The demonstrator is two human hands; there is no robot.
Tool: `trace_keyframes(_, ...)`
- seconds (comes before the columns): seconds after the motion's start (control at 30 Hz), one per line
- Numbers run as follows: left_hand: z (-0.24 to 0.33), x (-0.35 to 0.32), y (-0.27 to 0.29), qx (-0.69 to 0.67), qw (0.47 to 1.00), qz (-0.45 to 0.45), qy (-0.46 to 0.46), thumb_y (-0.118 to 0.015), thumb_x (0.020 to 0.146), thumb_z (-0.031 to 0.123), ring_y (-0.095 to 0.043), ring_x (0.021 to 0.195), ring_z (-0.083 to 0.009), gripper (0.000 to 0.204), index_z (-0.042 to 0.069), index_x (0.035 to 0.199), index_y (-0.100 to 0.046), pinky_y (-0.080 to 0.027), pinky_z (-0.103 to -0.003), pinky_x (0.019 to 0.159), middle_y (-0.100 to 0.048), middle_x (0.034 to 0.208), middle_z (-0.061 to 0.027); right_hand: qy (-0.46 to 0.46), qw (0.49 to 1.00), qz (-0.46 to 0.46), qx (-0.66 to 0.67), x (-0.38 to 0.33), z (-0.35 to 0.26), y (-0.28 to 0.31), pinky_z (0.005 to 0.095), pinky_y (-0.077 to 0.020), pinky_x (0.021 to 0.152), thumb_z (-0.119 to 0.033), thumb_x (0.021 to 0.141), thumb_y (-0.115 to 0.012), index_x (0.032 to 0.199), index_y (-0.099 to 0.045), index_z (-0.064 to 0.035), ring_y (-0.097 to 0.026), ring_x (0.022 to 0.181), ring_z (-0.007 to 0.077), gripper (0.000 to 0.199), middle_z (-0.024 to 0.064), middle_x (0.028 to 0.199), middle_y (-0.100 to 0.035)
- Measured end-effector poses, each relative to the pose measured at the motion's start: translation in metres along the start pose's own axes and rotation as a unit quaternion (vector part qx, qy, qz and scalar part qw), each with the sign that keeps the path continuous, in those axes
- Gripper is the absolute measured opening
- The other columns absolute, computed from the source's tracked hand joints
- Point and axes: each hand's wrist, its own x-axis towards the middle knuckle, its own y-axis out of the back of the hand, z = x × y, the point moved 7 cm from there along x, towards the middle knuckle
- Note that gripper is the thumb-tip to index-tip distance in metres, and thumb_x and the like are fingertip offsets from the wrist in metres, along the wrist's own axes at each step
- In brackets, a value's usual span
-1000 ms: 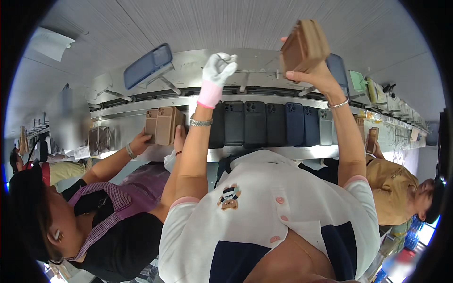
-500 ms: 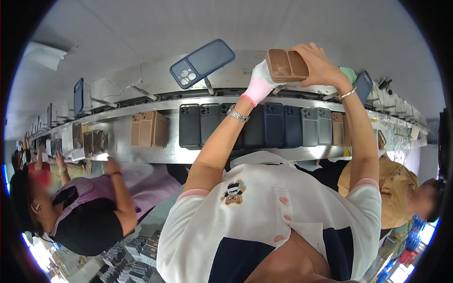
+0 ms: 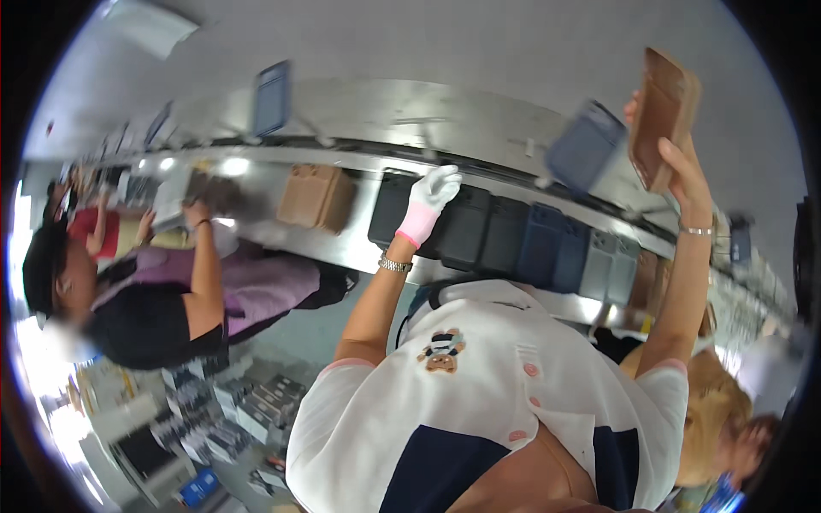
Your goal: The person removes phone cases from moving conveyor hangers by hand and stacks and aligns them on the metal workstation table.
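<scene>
Long metal rack across the view, carrying a row of dark and blue phone cases. Right hand raised high, fingers wrapped around a brown phone case, just beside a hanging blue case. Left hand, white-gloved, fingers together, touching a black case.

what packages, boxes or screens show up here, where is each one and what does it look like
brown case: flat rectangle, held up in the right hand, upper right.
dark cases: black and blue rectangles in a row on the metal rail; gloved left hand touches them.
tan box: on the rail, left of the row.
small boxes: dark, stacked, lower left.
No screen is clearly visible.
</scene>
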Motion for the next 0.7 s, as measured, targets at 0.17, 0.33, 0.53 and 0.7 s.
trace_keyframes(0.17, 0.032, -0.025, 0.126, -0.005, 0.983, 0.167, -0.074, -0.063, 0.091, 0.006, -0.059, 0.102, -0.0135, 0.040, -0.005, 0.128, -0.052, -0.046, -0.025, 0.093, -0.064, 0.112, -0.0075, 0.065, 0.996, -0.028, 0.045, 0.050, -0.024, -0.086, 0.0397, -0.0392, 0.105, -0.053, 0.074, -0.072, 0.141, -0.038, -0.0011, -0.048, 0.124, 0.0256, 0.091, 0.0139, 0.127, -0.054)
trace_keyframes(0.33, 0.092, -0.027, 0.225, 0.089, 0.913, 0.364, -0.162, -0.078, 0.078, 0.014, -0.036, 0.137, -0.0295, 0.102, -0.001, 0.151, -0.009, -0.035, -0.037, 0.111, -0.021, 0.152, -0.0221, 0.086, 0.988, -0.068, 0.111, 0.094, -0.029, -0.165, 0.0420, -0.0357, 0.110, -0.042, 0.072, -0.080, 0.142, -0.036, -0.0069, -0.042, 0.132, 0.0255, 0.090, 0.0128, 0.135, -0.049)
trace_keyframes(0.53, 0.161, 0.018, 0.258, 0.169, 0.849, 0.438, -0.242, -0.082, 0.076, 0.017, -0.027, 0.141, -0.0288, 0.114, -0.003, 0.151, 0.002, -0.019, -0.037, 0.117, -0.020, 0.153, -0.0202, 0.123, 0.977, -0.117, 0.131, 0.141, -0.036, -0.242, 0.0415, -0.0367, 0.111, -0.027, 0.073, -0.083, 0.144, -0.031, -0.0093, -0.041, 0.133, 0.0245, 0.089, 0.0118, 0.140, -0.045)
trace_keyframes(0.7, 0.165, 0.058, 0.245, -0.015, 0.928, 0.261, -0.264, -0.052, 0.097, 0.006, -0.064, 0.093, -0.0121, 0.045, -0.002, 0.139, -0.040, -0.046, -0.027, 0.088, -0.059, 0.084, -0.0003, 0.117, 0.987, -0.105, 0.037, 0.176, -0.027, -0.259, 0.0394, -0.0410, 0.107, -0.030, 0.070, -0.085, 0.144, -0.031, -0.0088, -0.044, 0.129, 0.0225, 0.094, 0.0088, 0.140, -0.045)
